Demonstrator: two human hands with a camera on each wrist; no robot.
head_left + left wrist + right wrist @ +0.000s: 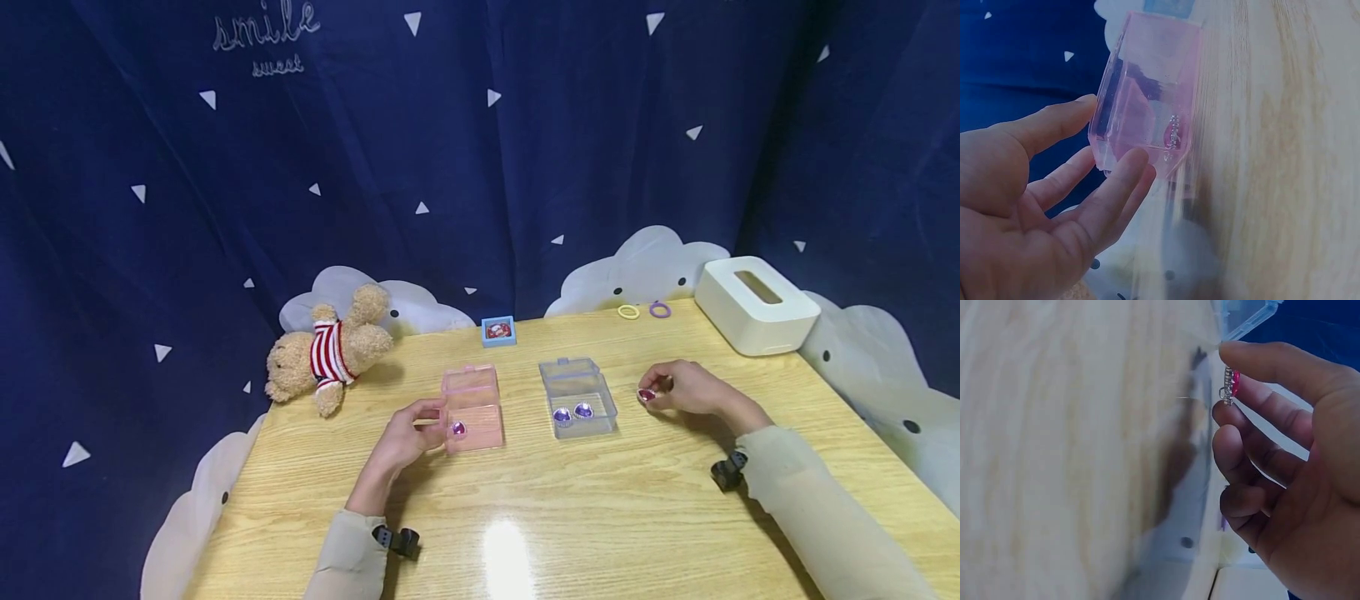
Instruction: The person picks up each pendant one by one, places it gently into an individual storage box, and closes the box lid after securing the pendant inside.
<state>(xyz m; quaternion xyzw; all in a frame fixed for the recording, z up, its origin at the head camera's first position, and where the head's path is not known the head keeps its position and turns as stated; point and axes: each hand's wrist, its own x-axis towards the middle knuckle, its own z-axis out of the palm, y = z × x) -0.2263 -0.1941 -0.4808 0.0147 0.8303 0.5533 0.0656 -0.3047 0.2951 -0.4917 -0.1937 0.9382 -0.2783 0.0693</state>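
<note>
My left hand point(408, 433) holds the left side of an open pink see-through box point(480, 437), thumb and fingers at its wall. Inside that box lies one pink-red gem pendant point(458, 428) with a silver edge. To its right stands an open clear bluish box point(588, 427), where two purple gem pendants point(562, 416) lie. Right of the clear box, my right hand point(686, 387) pinches another pink-red gem pendant point(1234, 382) between thumb and fingertips. Its beaded silver rim and small loop show in the right wrist view.
A teddy bear point(330, 354) in a striped shirt lies at the back left. A small blue-framed square point(498, 332) sits at the back edge. Yellow point(628, 312) and purple rings point(660, 310) lie near a white tissue box point(757, 312) at the back right. A dark curtain point(480, 150) hangs behind.
</note>
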